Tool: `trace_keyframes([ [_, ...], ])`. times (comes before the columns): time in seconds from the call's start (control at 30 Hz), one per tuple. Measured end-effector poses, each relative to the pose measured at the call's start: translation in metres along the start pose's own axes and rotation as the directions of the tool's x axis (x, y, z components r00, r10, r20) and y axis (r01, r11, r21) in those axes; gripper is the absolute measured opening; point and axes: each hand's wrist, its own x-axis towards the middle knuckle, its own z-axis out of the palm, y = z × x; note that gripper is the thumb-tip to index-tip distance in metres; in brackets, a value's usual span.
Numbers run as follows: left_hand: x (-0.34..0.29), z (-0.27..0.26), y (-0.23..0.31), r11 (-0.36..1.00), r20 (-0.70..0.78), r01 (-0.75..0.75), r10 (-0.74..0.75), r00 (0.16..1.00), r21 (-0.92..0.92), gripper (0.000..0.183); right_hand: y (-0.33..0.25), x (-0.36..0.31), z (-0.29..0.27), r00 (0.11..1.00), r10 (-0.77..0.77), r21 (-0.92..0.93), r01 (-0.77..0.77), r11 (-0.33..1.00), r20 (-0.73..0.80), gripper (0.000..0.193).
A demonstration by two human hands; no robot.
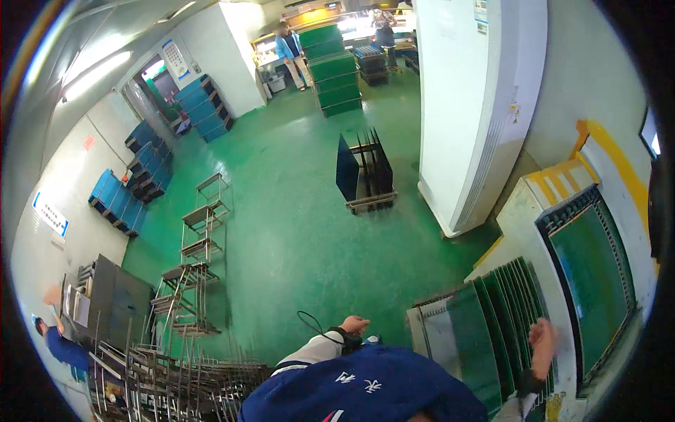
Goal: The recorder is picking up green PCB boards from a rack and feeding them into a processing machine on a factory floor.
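Note:
My left hand (355, 324) is held in front of my body over the green floor, its fingers curled in with nothing visible in them. A dark band with a thin black looped cord (309, 322) is around that wrist. On the right, my right hand (542, 346) is raised beside a row of upright green panels (496, 320). Its fingers are slightly blurred but look loosely apart, and no panel is seen in them. The panels stand closely side by side in a rack. Right of that hand, another green panel (594, 257) lies on a machine's dark chain-edged bed.
A small rack (371, 202) holding dark panels stands ahead. Metal frames (200, 246) line the left, with many more racks (176, 380) at lower left. A white cabinet (457, 105) rises at right. Stacked green crates (334, 77) and people (289, 53) are farther back; another person (65, 346) is at far left.

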Motion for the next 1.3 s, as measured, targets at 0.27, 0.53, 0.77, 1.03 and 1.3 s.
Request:
trace_keyframes([
  [0.27,0.015,-0.019,-0.007,0.988,0.018,0.027,-0.030,0.999,0.153,0.040,0.074,-0.043,0.039,0.936,-0.299,-0.582,0.350,0.734,0.186,0.018],
  [0.53,0.022,-0.032,-0.020,0.998,-0.005,-0.047,0.047,0.999,0.045,0.041,0.094,-0.070,0.062,0.931,-0.228,-0.853,0.354,0.384,0.284,0.027],
  [0.77,0.027,-0.050,-0.033,0.984,-0.005,-0.052,0.054,0.999,0.173,0.040,0.101,-0.065,0.077,0.958,-0.231,-0.976,0.195,0.101,0.168,0.030],
  [1.03,0.036,-0.066,-0.052,0.999,-0.035,-0.022,0.023,0.999,0.045,0.040,0.114,-0.050,0.079,0.969,-0.227,-0.990,0.119,0.069,0.101,0.033],
  [1.3,0.039,-0.084,-0.056,0.999,-0.053,-0.030,0.028,0.998,-0.024,0.040,0.081,-0.054,0.081,0.961,0.277,-0.995,-0.020,0.096,0.007,0.070],
])
